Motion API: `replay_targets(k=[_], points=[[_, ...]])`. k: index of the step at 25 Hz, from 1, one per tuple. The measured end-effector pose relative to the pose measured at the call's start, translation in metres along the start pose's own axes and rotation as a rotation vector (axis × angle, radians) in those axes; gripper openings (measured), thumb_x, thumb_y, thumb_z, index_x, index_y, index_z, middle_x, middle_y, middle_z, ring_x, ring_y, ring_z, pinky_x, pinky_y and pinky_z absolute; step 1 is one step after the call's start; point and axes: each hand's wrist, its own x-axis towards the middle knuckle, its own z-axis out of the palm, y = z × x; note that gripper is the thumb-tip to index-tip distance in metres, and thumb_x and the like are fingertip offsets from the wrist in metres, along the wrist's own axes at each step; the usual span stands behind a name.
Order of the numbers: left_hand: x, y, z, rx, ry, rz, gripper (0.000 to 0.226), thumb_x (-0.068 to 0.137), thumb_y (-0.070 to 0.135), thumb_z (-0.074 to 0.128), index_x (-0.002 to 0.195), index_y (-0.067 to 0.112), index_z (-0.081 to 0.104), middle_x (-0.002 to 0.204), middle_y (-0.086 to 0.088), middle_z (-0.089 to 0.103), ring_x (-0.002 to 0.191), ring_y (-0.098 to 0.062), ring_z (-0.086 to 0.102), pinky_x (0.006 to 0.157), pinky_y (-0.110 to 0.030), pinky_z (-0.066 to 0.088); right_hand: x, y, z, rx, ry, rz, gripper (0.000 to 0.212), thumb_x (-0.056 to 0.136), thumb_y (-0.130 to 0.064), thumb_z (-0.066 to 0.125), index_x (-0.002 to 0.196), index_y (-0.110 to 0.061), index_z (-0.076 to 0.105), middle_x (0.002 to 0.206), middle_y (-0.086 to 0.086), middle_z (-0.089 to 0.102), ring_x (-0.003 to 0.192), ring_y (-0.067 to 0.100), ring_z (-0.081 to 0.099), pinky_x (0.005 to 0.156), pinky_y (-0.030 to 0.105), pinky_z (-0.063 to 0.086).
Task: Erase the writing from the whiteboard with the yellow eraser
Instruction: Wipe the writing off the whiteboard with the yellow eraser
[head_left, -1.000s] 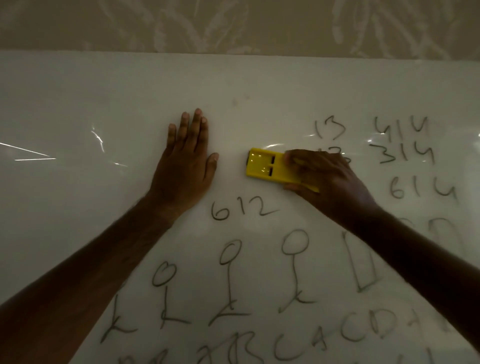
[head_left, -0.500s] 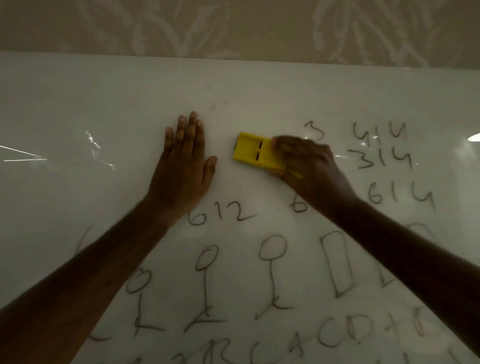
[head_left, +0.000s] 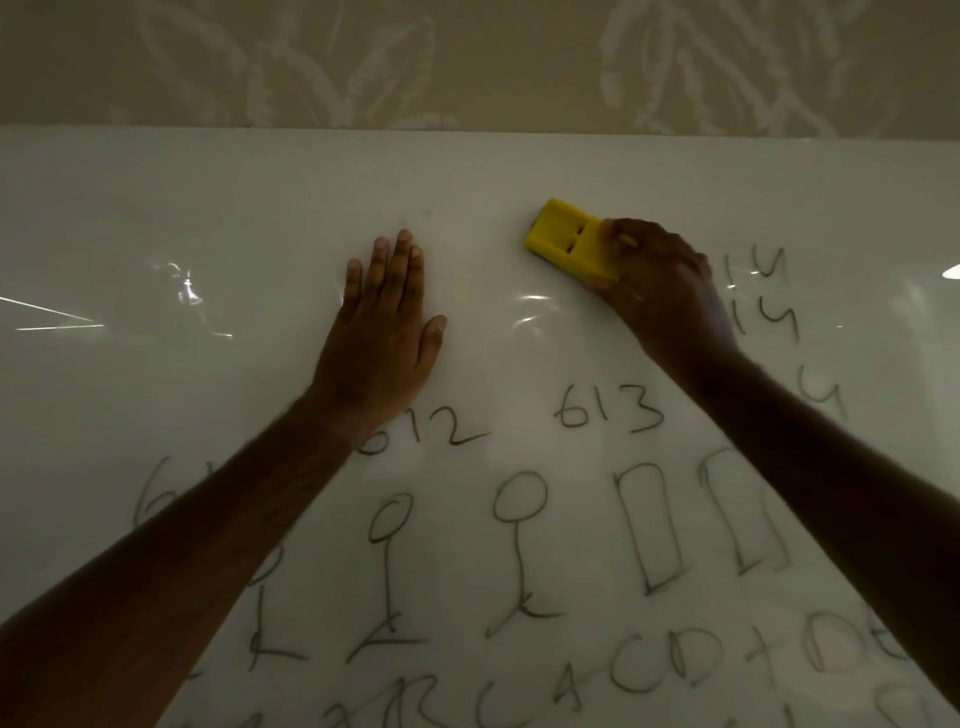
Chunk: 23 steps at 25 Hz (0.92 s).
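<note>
Yellow eraser (head_left: 566, 239), white whiteboard (head_left: 260, 218), beige leaf-patterned wall (head_left: 467, 57).

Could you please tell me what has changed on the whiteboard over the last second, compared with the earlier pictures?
The right hand has swept the yellow eraser up the whiteboard, and the "13" figures written near it are gone. It grips the eraser throughout. The left hand stays flat on the board, and the "613" and the drawings below remain.
</note>
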Motion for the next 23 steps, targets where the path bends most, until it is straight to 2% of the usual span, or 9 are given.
replay_targets(k=[3,8,11,13,15,17,20,23], points=[[0.004,0.007,0.003,-0.002,0.006,-0.014,0.077,0.109,0.042,0.029,0.168,-0.007,0.019,0.177,-0.027,0.017,0.164,-0.046,0.016,0.133,-0.059,0.012,-0.023,-0.019,0.011,0.027,-0.014,-0.127,0.045,0.099,-0.041,0.064,0.135,-0.014,0.067,0.146,0.005,0.062,0.119,0.033,0.065,0.095,0.055,0.053],[0.002,0.01,0.005,0.021,0.026,-0.02,0.075,0.11,0.042,0.031,0.167,-0.006,0.022,0.177,-0.026,0.019,0.163,-0.046,0.019,0.133,-0.058,0.012,-0.093,-0.002,-0.016,-0.007,-0.047,-0.249,0.051,0.1,-0.042,0.062,0.144,-0.017,0.061,0.145,0.005,0.062,0.125,0.026,0.058,0.101,0.044,0.044],[0.002,0.016,0.005,0.016,0.015,-0.035,0.075,0.11,0.042,0.031,0.168,-0.006,0.022,0.177,-0.026,0.019,0.163,-0.047,0.019,0.133,-0.059,0.012,-0.075,0.026,-0.022,-0.055,-0.05,-0.219,0.048,0.101,-0.041,0.063,0.142,-0.015,0.063,0.146,0.008,0.063,0.124,0.031,0.062,0.098,0.047,0.047],[0.003,0.02,0.004,0.007,0.006,-0.036,0.076,0.11,0.042,0.03,0.168,-0.006,0.02,0.177,-0.025,0.018,0.163,-0.047,0.018,0.133,-0.059,0.012,-0.041,0.039,-0.022,-0.061,-0.018,-0.129,0.049,0.103,-0.045,0.057,0.141,-0.013,0.062,0.147,0.009,0.06,0.121,0.035,0.062,0.095,0.05,0.047],[0.004,0.023,0.004,-0.002,-0.002,-0.028,0.076,0.11,0.043,0.029,0.168,-0.006,0.019,0.177,-0.025,0.016,0.164,-0.047,0.017,0.133,-0.059,0.011,-0.007,0.04,-0.018,-0.034,0.012,-0.002,0.054,0.102,-0.05,0.053,0.141,-0.013,0.061,0.148,0.008,0.057,0.122,0.036,0.059,0.097,0.05,0.045],[0.005,0.024,0.004,-0.011,-0.009,-0.02,0.076,0.11,0.043,0.029,0.168,-0.006,0.019,0.178,-0.025,0.016,0.164,-0.046,0.016,0.134,-0.058,0.011,0.003,0.027,-0.007,-0.011,0.018,0.042,0.054,0.1,-0.049,0.054,0.14,-0.013,0.062,0.148,0.008,0.057,0.124,0.036,0.057,0.099,0.05,0.044],[0.006,0.027,0.006,-0.004,-0.005,-0.017,0.076,0.11,0.042,0.03,0.168,-0.006,0.02,0.177,-0.026,0.016,0.164,-0.046,0.017,0.133,-0.058,0.013,-0.035,0.007,0.001,0.015,0.025,-0.109,0.05,0.102,-0.043,0.056,0.139,-0.012,0.064,0.147,0.01,0.061,0.124,0.037,0.061,0.098,0.051,0.046],[0.005,0.029,0.006,0.006,0.007,-0.012,0.076,0.11,0.041,0.031,0.168,-0.007,0.021,0.177,-0.026,0.018,0.163,-0.046,0.019,0.133,-0.057,0.013,-0.09,0.014,-0.012,-0.021,-0.02,-0.26,0.047,0.104,-0.039,0.061,0.144,-0.013,0.062,0.148,0.008,0.06,0.125,0.033,0.061,0.1,0.052,0.047]])
